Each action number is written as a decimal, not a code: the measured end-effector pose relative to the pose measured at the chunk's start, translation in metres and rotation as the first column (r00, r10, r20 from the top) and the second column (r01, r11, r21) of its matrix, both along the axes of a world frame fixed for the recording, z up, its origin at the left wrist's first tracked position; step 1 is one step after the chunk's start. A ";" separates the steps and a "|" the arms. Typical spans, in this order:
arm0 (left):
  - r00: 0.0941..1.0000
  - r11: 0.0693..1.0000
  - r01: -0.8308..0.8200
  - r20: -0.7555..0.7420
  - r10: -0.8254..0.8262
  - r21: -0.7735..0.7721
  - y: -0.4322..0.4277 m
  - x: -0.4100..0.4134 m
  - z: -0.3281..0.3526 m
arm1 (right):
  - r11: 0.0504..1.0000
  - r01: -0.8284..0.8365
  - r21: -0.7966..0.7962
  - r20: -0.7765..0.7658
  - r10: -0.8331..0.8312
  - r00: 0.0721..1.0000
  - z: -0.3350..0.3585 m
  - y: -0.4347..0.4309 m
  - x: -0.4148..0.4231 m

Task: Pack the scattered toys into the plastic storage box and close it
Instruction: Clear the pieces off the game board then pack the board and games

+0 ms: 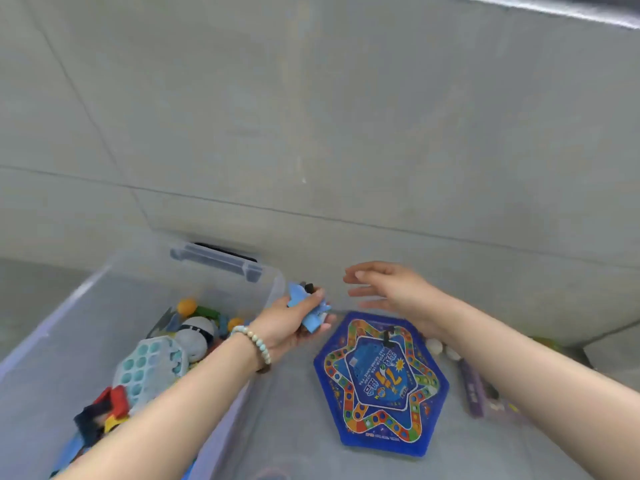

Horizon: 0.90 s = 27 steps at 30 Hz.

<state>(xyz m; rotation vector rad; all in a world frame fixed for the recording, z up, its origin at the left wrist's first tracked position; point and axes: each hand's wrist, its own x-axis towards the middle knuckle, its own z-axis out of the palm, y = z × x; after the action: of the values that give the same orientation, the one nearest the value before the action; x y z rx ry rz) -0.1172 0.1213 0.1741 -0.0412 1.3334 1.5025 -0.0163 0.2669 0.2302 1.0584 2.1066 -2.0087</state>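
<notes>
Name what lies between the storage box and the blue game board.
In the head view, only bare grey surface separates the storage box from the game board; the left hand, gripping a blue toy, hovers over its far end.

A: Where is a hand finding room over the storage box (79, 299)?
B: Its mouth is standing open and its far-left bottom is showing bare. The toy pile (152, 365) is filling the near-right side, with the left forearm (194, 393) crossing that wall.
A: And beside it?
B: A bare strip is running between box and game board (381, 379). The purple box (474, 393) and white balls (434, 346) are crowding the board's right edge; the wall (311, 133) is closing off the back.
</notes>
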 end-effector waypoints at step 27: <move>0.902 0.930 0.327 -0.238 -0.361 -0.168 -0.011 -0.024 0.060 | 0.985 0.165 -0.048 0.308 -0.142 0.941 -0.033 0.037 0.050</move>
<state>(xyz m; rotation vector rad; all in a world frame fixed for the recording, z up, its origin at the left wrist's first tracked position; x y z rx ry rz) -0.1414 0.1105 0.2340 0.3141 1.5547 1.1488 0.0334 0.3035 0.1975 1.4530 1.8326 -1.8221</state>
